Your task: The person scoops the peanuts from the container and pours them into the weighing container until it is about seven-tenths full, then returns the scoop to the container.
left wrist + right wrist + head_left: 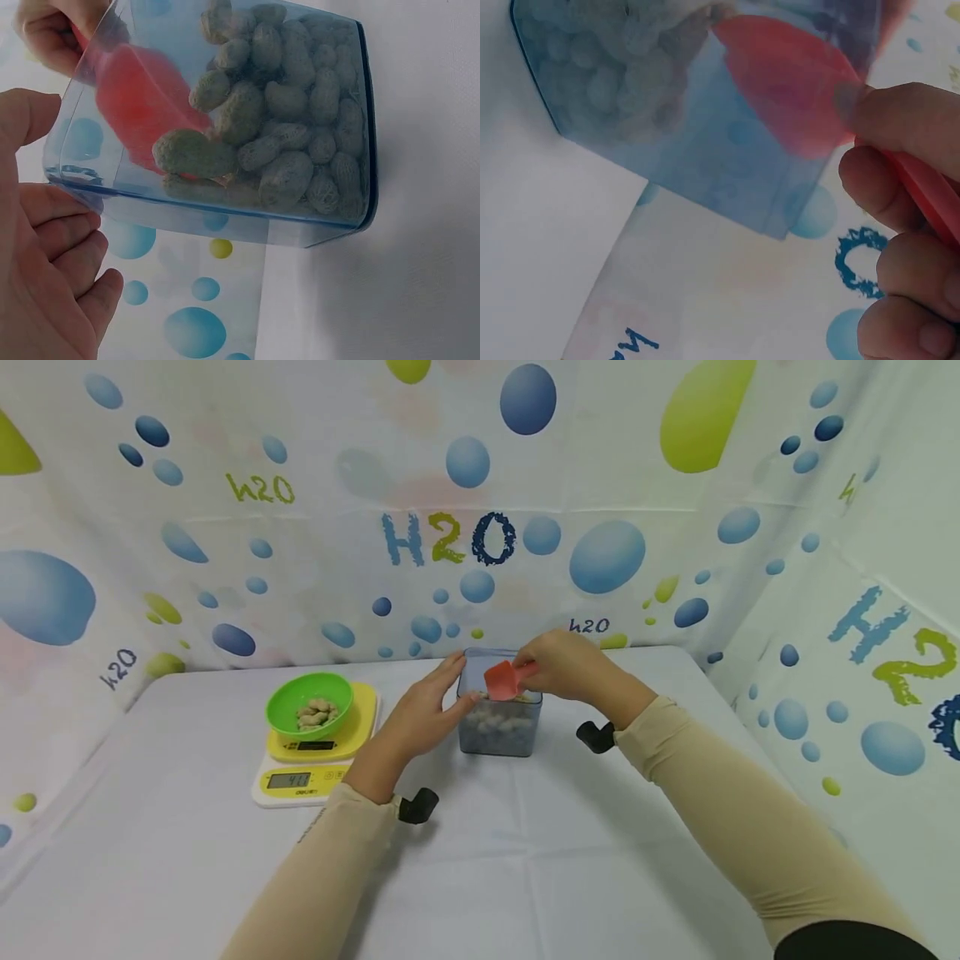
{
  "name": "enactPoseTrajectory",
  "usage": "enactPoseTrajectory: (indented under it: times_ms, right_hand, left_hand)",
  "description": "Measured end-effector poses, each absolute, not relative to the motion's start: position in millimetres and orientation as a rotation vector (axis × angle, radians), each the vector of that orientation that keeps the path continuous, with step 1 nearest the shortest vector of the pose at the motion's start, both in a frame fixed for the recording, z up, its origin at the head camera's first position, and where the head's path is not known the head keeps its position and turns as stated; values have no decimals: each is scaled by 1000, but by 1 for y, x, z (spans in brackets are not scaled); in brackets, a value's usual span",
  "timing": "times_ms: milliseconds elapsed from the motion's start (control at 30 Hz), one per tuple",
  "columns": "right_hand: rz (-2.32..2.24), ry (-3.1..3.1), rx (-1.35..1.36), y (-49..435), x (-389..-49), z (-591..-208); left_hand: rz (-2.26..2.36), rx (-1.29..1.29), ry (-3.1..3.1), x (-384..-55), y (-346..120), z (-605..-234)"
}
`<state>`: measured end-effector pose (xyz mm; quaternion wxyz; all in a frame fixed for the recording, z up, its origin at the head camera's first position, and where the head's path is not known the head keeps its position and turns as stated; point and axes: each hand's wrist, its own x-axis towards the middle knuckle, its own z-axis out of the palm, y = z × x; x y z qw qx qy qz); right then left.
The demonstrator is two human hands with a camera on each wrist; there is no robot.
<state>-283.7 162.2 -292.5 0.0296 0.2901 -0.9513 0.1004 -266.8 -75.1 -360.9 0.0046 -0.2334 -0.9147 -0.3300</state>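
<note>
A clear bluish plastic container [517,742] stands on the white table, partly filled with unshelled peanuts [289,105]. My right hand [568,667] grips the handle of a red scoop [501,682] over the container's top. Through the wall in the left wrist view, the scoop's bowl [142,97] is inside, its front edge down against the peanuts. My left hand [426,710] rests at the container's left side, thumb near the front rim and the other fingers extended along the outside. In the left wrist view, its fingertips [86,240] lie by the rim corner.
Left of the container, a green bowl [285,700] with several peanuts [317,713] sits on a yellow and white kitchen scale [366,706] with a lit display [288,780]. A patterned curtain [315,577] hangs behind the table.
</note>
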Motion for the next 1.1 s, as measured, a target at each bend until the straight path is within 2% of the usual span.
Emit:
enactPoseTrajectory:
  times_ms: [367,567,867,1100]
  right_hand:
    - [-151,-2877,872,129,-289,-309]
    - [-26,-2877,939,128,-292,-310]
    - [324,-2997,972,155,-297,-298]
    - [391,-2988,965,165,-298,-299]
  left_hand:
    - [-1142,-727,-2801,-270,-78,-368]
    - [-1187,-740,-2767,-272,-76,-371]
    - [-1183,-750,-2786,-274,-60,-371]
    - [-1176,-799,-2749,-280,-53,-375]
